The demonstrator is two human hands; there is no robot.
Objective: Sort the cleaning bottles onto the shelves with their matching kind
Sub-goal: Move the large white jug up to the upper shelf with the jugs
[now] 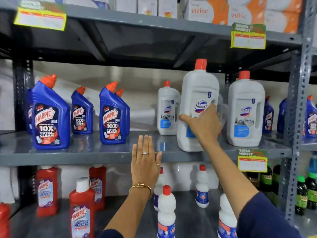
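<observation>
My right hand point(203, 124) grips a large white Domex bottle point(199, 93) with a red cap, tilted slightly at the front of the grey middle shelf point(85, 153). Two more white Domex bottles stand there: a smaller one point(168, 109) behind to the left and a large one point(245, 112) to the right. Several blue Harpic bottles point(50, 115) fill the shelf's left half. My left hand point(145, 162) is flat and open, fingers together, in front of the shelf edge, holding nothing.
The lower shelf holds red Harpic bottles point(82, 210) on the left and small white red-capped bottles point(166, 212) in the middle. White and orange boxes point(240, 12) sit on the top shelf. Dark green bottles point(307, 193) and more blue bottles point(310, 115) stand beyond the right upright.
</observation>
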